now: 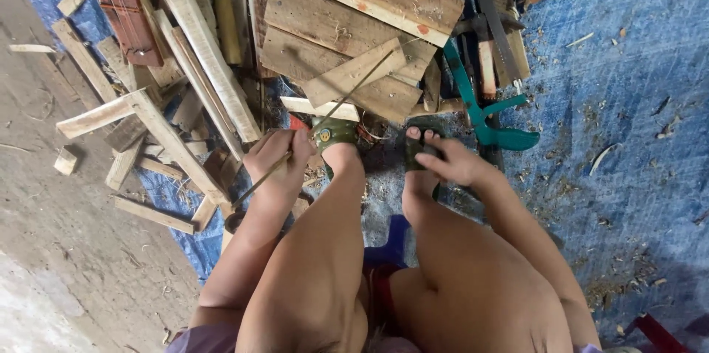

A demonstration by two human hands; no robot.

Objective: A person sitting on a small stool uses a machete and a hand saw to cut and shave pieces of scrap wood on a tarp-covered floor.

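Head view, thin bamboo strip [325, 113] gripped in clenched left hand [277, 157], right hand [450, 161] rested loosely unclenched on sandalled foot [419, 148], wooden planks [347, 28] stacked ahead.

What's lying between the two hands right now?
In the head view, the left hand, gripping a thin stick, and the right hand are separated by the person's two feet in green sandals, resting on the blue tarp.

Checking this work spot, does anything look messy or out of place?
Yes: wood offcuts lie heaped at all angles, spilling off the blue tarp onto bare ground. Shavings litter the tarp. The left hand grips a thin stick.
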